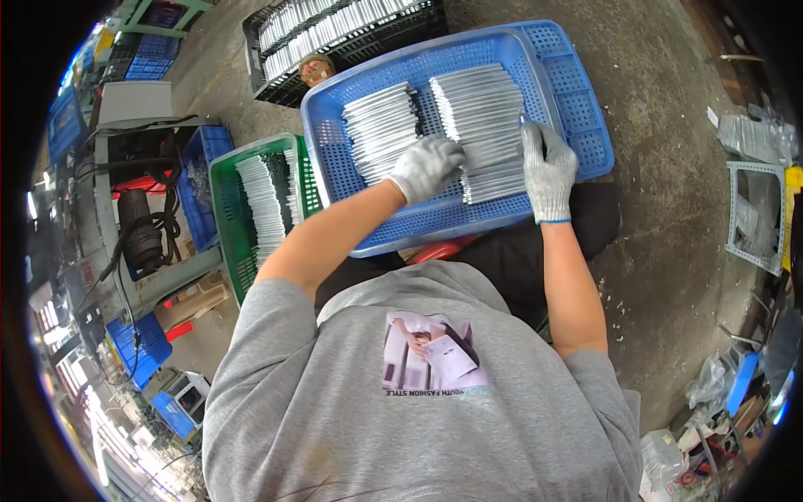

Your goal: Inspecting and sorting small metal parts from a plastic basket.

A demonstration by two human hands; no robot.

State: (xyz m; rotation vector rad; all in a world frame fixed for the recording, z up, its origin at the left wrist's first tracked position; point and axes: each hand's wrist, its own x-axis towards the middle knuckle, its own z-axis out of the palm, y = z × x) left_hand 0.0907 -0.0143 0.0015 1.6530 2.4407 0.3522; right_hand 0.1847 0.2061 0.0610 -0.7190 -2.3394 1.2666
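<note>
A blue perforated plastic basket [381,238] lies in front of me with two stacks of thin silvery metal strips in it. My left hand [428,170], in a pale knitted glove, is between the stacks. Its fingers are curled at the near ends of the right stack [481,109], and what they pinch is hidden. On the other side of that stack my right hand [549,171], gloved too, rests with its fingertips against the strip ends. A gap shows between its thumb and fingers. The left stack [376,125] lies beyond my left hand, untouched.
A green basket [219,180] with more strips stands left of the blue one. Behind is a black crate [253,50] filled with strips. Another blue basket [590,117] sits underneath at the right. A machine with cables [138,226] stands at left; a metal frame [732,209] at right.
</note>
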